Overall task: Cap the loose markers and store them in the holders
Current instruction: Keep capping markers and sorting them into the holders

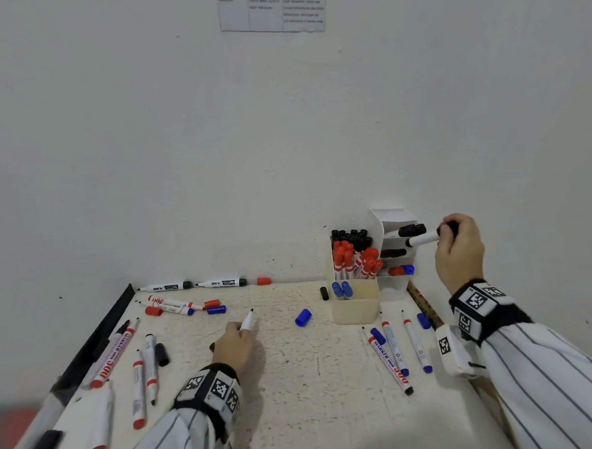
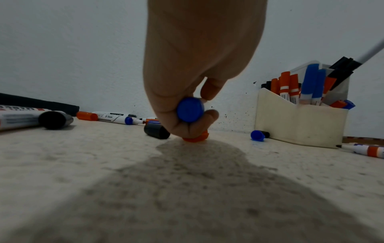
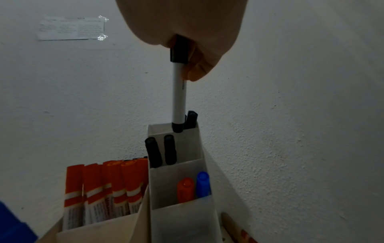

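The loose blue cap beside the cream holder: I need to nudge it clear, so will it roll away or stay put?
The blue cap lies on its side and looks round, so a sideways push would probably roll it. It is small hollow plastic, likely very light. The speckled table looks flat, so it may travel.

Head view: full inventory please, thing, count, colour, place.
Cream holder: one, right of centre; red, black and blue capped markers inside.
White tiered holder: one, against wall beside it; black, red, blue markers.
Loose markers: many, white barrels, scattered left, back and right of the table.
Loose caps: several, blue, red, black, on table.
Table: one, speckled cream.
Paper sheet: one, on wall.
Left hand: holds an uncapped marker.
Right hand: holds a black-capped marker at the tiered holder.
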